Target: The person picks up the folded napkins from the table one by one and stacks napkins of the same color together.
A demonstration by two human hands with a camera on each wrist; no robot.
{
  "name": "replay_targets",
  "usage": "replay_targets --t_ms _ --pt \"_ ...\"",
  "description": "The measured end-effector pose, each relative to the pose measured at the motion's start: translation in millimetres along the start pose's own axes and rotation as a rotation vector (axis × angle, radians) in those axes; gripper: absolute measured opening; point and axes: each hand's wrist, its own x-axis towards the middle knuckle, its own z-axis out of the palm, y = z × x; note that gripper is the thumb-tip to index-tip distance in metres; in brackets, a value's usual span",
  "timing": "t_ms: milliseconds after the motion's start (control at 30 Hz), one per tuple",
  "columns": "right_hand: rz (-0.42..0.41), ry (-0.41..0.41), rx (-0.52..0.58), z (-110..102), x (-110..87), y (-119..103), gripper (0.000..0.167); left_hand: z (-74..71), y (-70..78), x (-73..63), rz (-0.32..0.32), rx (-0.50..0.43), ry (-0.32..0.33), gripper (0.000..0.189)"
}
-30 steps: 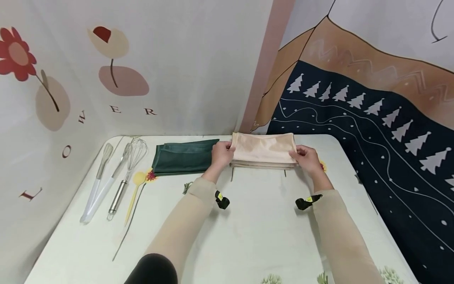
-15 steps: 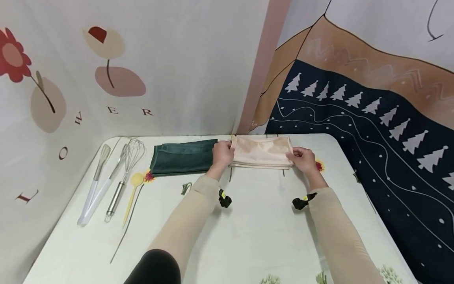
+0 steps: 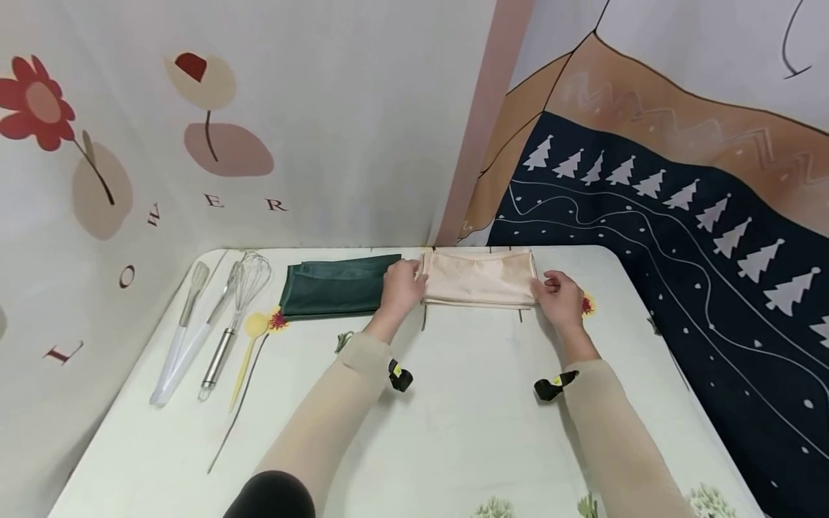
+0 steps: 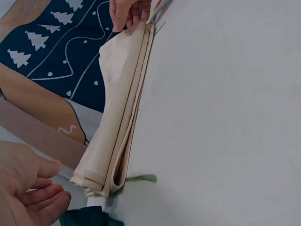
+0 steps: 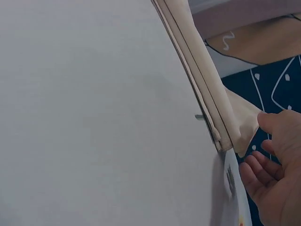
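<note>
A folded cream satin cloth [image 3: 479,278] lies in several layers at the back of the table. To its left is a folded dark green cloth [image 3: 340,288]. My left hand [image 3: 401,291] is at the cream cloth's left end, overlapping the green cloth in the head view. In the left wrist view its loosely bent fingers [image 4: 47,200] stand just off the cream layers. At the right end is my right hand [image 3: 562,301], its thumb [image 5: 265,121] right at the cream cloth's corner and the other fingers relaxed below it, gripping nothing.
On the left side of the table [image 3: 479,432] lie a pair of tongs [image 3: 188,334], a wire whisk [image 3: 233,324] and a yellow spoon [image 3: 249,352]. A curtain with flower prints [image 3: 350,129] rises behind, and a navy tree-patterned curtain [image 3: 648,237] hangs along the right.
The cream cloth's top layer has come down flatter onto the stack. My hands have gone from holding its two ends to loosened fingers beside them.
</note>
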Motion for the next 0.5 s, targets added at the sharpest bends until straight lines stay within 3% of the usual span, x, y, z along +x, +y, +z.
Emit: replay_targets --t_ms 200,500 --pt "-0.097 0.015 0.03 4 -14.1 -8 0.037 -11.4 -11.6 -20.2 -0.002 -0.047 -0.008 0.035" --pt "-0.292 0.009 -0.006 4 -46.6 -16 0.038 -25.8 -28.4 -57.6 0.007 -0.028 -0.012 0.036"
